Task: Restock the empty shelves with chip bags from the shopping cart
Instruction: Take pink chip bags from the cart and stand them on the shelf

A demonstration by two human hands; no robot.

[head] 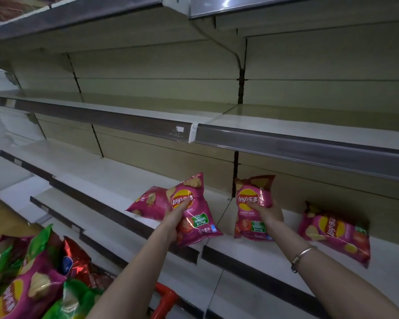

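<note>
Left grip (174,215) clasps the left chip bag (195,226), right grip (268,211) the right chip bag (251,196), each label-forward at the shelf (101,171), presumably to face shoppers

The left grip (173,214) and the right grip (267,211) were bare, and so were the left forearm (136,261) and right forearm (336,275) along all their visible length. A thin silver-coloured bangle (301,257) ringed the right wrist (286,241). It looked like several narrow metal bands set close together, bunched more thickly on the underside.
</note>
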